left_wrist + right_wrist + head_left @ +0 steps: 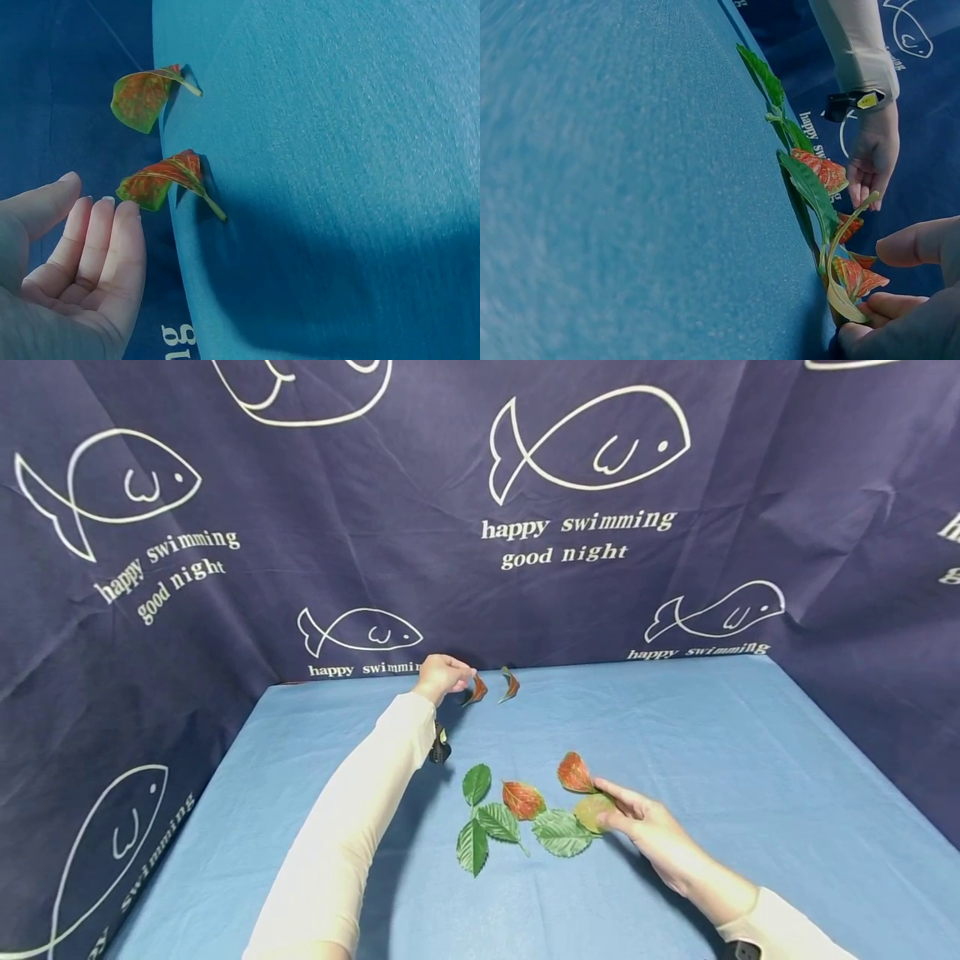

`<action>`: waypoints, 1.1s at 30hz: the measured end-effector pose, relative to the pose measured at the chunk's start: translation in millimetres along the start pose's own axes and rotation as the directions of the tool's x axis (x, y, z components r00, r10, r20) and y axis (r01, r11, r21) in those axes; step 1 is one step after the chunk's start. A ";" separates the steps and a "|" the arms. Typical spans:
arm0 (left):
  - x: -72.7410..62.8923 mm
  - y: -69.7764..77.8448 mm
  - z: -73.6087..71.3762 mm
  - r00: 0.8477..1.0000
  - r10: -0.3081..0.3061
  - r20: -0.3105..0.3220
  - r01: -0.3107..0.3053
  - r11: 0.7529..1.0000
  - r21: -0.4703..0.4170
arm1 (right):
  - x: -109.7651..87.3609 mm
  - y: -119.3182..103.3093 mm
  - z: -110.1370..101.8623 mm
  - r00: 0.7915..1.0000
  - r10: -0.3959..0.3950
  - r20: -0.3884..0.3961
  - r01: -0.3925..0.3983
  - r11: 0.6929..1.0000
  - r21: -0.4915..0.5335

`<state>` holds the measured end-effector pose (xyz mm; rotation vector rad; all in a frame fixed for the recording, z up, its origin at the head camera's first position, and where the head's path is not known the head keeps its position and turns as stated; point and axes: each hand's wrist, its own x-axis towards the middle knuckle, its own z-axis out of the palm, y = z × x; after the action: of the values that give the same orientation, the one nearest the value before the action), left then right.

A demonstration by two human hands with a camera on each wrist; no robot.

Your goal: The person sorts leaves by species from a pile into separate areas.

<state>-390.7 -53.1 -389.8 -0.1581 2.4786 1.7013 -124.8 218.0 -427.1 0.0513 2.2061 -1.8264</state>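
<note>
At the near edge of the head view, a black wrist-worn device (742, 950) shows at the cuff of the right white sleeve (780, 927). On the light blue cloth-covered table (720, 727) lies a pointed green leaf with toothed edges (472, 846). To its right is a broad, pale-veined green leaf (562, 832).

The person's right hand (660, 839) touches a rounded yellow-green leaf (592, 811) just beside the broad green one. In the right wrist view the thumb stands apart from the other fingers; whether they pinch the leaf cannot be told.

A mid-green leaf (500, 821) lies between the pointed leaf and a red leaf with yellow veins (522, 799). Slightly farther away are an oval green leaf (476, 783) and an orange-red leaf with a green edge (575, 772), the latter just beyond the right hand's fingertips.

A black-and-yellow device (440, 745) is worn on the left wrist. Near the far edge, the left hand (442, 675) is relaxed, thumb and fingers apart, fingertips next to a folded red-and-green leaf (477, 691). A second folded leaf (510, 684) lies to its right. Behind rises a navy fabric backdrop with white fish outlines (420, 543).
</note>
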 end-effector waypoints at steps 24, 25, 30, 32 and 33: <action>-47.9 28.0 28.4 0.938 0.120 0.324 -0.122 0.992 -0.015 | -0.3 -0.5 -2.1 1.000 0.008 0.015 -0.009 0.998 0.070; -49.3 28.8 31.4 0.926 0.128 0.356 -0.129 0.991 -0.021 | -0.5 -0.4 -2.3 1.000 0.008 0.015 -0.009 0.997 0.070; -56.0 30.5 45.5 0.875 0.155 0.459 -0.157 0.987 -0.035 | -0.5 0.3 -2.7 1.000 -0.003 0.020 0.001 0.997 0.072; -58.1 30.6 49.6 0.859 0.156 0.487 -0.169 0.985 -0.016 | -0.5 0.4 -2.7 1.000 -0.005 0.023 0.004 0.997 0.072; -58.8 30.7 51.4 0.850 0.158 0.503 -0.181 0.983 -0.002 | -0.6 0.4 -2.7 1.000 -0.004 0.024 0.002 0.997 0.072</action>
<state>-335.2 6.6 -370.0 0.4677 2.1772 1.4958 -124.6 220.8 -427.0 0.0401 2.1244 -1.8980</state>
